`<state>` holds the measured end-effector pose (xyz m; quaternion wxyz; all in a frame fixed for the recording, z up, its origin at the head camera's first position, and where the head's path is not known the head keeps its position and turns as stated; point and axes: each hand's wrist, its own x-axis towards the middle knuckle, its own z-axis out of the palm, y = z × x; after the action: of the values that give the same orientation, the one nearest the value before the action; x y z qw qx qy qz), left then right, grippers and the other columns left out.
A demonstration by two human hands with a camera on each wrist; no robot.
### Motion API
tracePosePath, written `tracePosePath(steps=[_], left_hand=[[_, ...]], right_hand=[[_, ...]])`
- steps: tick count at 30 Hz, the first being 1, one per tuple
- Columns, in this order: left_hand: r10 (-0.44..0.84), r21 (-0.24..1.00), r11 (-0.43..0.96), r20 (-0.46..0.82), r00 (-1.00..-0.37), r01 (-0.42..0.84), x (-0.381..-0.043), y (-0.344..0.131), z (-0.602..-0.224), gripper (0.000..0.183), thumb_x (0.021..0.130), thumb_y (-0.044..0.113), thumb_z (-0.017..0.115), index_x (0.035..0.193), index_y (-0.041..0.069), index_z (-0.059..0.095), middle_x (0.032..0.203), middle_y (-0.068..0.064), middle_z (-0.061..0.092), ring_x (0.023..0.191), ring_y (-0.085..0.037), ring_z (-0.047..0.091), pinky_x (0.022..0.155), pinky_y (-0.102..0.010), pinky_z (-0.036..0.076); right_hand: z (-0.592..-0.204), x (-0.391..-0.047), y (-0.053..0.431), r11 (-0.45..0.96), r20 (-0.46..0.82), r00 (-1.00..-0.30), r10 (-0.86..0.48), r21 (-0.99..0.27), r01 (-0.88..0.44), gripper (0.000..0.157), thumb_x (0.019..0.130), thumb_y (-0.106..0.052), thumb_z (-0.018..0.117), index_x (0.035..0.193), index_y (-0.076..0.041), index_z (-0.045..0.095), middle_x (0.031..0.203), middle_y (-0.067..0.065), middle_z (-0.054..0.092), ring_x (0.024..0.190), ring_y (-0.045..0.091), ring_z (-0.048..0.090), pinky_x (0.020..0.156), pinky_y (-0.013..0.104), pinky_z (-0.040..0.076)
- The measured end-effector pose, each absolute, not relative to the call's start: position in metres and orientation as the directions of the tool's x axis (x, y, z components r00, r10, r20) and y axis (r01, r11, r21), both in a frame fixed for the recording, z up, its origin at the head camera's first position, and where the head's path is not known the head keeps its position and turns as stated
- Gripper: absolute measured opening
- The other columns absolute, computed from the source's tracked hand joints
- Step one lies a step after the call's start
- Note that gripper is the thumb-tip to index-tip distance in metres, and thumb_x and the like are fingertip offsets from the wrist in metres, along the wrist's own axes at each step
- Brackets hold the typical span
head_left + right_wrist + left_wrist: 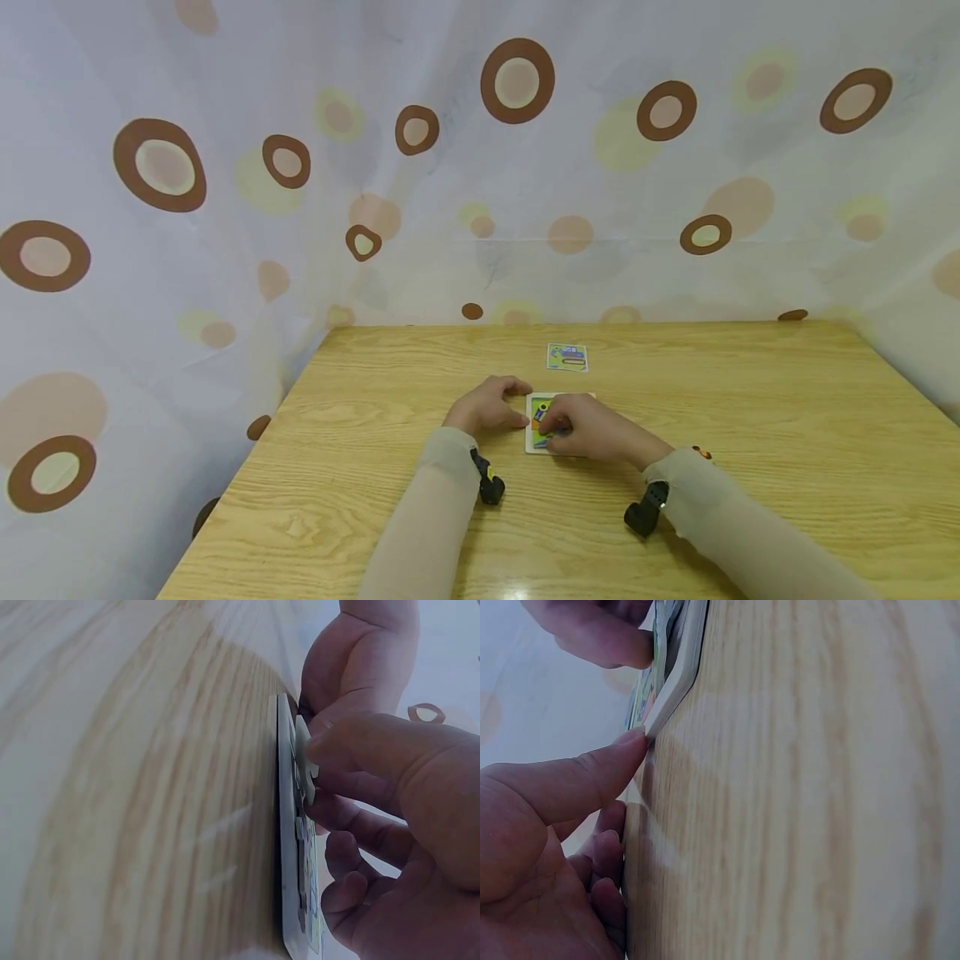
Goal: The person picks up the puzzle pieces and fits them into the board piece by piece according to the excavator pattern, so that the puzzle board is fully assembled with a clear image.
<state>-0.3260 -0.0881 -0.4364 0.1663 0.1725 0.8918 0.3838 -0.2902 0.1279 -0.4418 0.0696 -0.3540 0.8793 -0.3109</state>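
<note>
A small puzzle board point(528, 440) with a pale rim and a green picture lies flat on the table. Over it, my right hand point(596, 429) pinches a puzzle piece point(303, 754) between thumb and fingers. In the right wrist view that piece stands tilted just above the other pieces in the board. My left hand point(486, 407) is at the board's left side. Its thumb point(619, 765) touches the board's corner in the left wrist view, while the other fingers lie relaxed beyond it. The right hand hides most of the board's right half in the head view.
Behind the board, a picture card point(567, 357) with a blue vehicle on a green ground lies on the wooden table point(360, 483). A white curtain point(450, 183) with brown rings hangs along the table's back and left sides.
</note>
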Motion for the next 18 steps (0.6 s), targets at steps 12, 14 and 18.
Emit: tracePosePath(steps=[12,14,18], left_hand=[[0.423,0.746,0.645,-0.168,-0.891,0.166,-0.326,-0.0866,-0.4358,0.049,0.088,0.014,0.076,0.135,0.016,0.06,0.139,-0.006,0.053,0.132,-0.025,0.044,0.108,-0.042,0.036],[0.422,0.746,0.646,-0.169,-0.891,0.165,-0.3263,-0.0867,-0.4359,0.05,0.088,0.014,0.076,0.135,0.016,0.06,0.139,-0.006,0.053,0.133,-0.025,0.044,0.108,-0.042,0.036],[0.423,0.748,0.643,-0.17,-0.89,0.163,-0.3267,-0.0875,-0.4361,0.05,0.088,0.014,0.076,0.135,0.015,0.06,0.138,-0.006,0.054,0.132,-0.025,0.044,0.108,-0.043,0.036]], right_hand=[[-0.4364,-0.2905,0.1226,0.578,0.097,-0.738,-0.667,-0.558,-0.595,0.013,0.085,-0.007,0.074,0.098,-0.008,0.077,0.093,-0.001,0.062,0.079,0.015,0.053,0.072,0.03,0.047],[-0.4365,-0.291,0.1222,0.581,0.095,-0.74,-0.666,-0.557,-0.593,0.013,0.085,-0.007,0.074,0.097,-0.009,0.077,0.093,-0.001,0.062,0.078,0.015,0.053,0.071,0.03,0.046],[-0.4363,-0.2915,0.1216,0.578,0.094,-0.736,-0.67,-0.557,-0.597,0.013,0.085,-0.006,0.074,0.097,-0.008,0.078,0.092,-0.001,0.062,0.076,0.013,0.052,0.069,0.028,0.046]])
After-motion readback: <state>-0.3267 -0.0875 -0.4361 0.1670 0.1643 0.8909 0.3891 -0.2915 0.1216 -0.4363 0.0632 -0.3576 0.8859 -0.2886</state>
